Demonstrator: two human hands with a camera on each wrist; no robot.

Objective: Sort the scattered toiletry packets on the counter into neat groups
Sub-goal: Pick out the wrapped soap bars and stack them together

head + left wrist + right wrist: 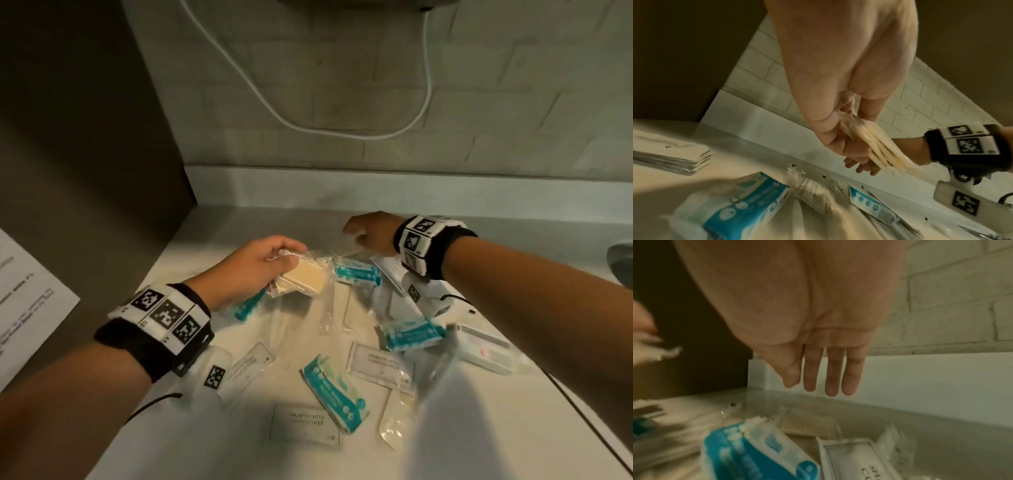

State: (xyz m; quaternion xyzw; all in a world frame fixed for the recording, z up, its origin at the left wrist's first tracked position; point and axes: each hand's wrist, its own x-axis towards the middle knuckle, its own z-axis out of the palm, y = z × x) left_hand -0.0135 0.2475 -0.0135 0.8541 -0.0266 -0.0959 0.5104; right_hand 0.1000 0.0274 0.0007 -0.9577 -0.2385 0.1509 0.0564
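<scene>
My left hand [274, 260] grips a small stack of cream soap bars in clear wrap [303, 279] above the counter's left middle; in the left wrist view the soap bars [881, 147] fan out from that hand [838, 129]. My right hand [368, 231] hovers over the far side of the pile, fingers [833, 378] straight and holding nothing. Teal packets [356, 272] [412, 334] [334, 390] lie scattered among white shampoo sachets [380, 365] [305, 425]. Another wrapped soap [807, 425] lies below my right hand.
A stack of white sachets [670, 155] sits at the counter's left. A dark side panel [85, 154] with a paper sheet [30, 308] bounds the left, a tiled wall with a white cable [342, 133] the back. A sink edge [621, 263] shows at far right.
</scene>
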